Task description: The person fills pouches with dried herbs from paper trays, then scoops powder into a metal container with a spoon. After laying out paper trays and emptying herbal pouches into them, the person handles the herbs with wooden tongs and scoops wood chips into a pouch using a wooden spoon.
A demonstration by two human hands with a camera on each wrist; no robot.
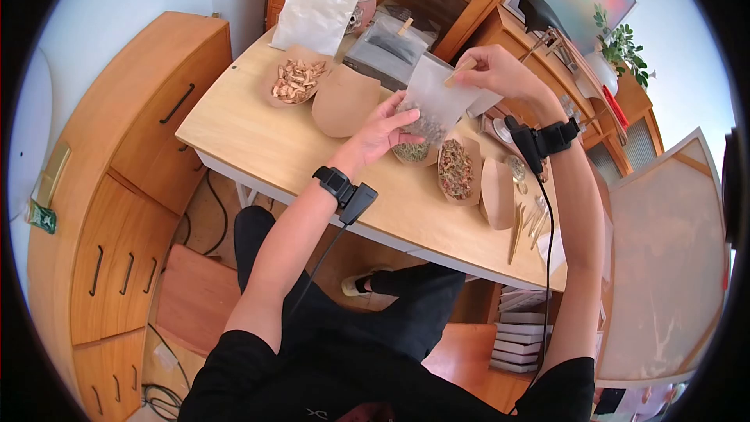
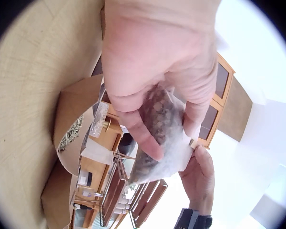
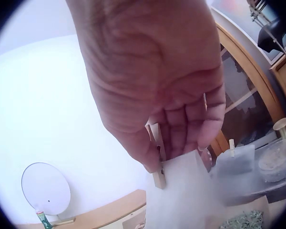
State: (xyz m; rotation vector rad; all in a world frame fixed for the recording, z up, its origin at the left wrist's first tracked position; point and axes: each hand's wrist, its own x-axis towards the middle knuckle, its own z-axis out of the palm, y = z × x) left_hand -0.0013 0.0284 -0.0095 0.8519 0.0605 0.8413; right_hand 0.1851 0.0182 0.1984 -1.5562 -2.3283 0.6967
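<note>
Over the table, my left hand [image 1: 379, 137] grips a translucent white pouch [image 1: 443, 94] by its lower part, thumb on one side and fingers on the other. Dark, lumpy dried bits fill the bottom of the pouch [image 2: 159, 124]. At the pouch's top edge my right hand [image 1: 500, 70] pinches a small wooden clothespin [image 3: 159, 177] between thumb and fingers. The clothespin overlaps the pouch's upper corner in the right wrist view. Just below the pouch stands a paper tray of dried green herb [image 1: 412, 151], partly hidden by the left hand.
Paper trays hold sliced dried pieces [image 1: 297, 80] and mixed dried petals [image 1: 456, 170]. Two more brown trays, one beside the slices [image 1: 345, 101] and one at right [image 1: 498, 194], stand near. Behind are a zip bag [image 1: 316, 16] and a grey box [image 1: 379, 59]; tweezers [image 1: 517, 233] lie right.
</note>
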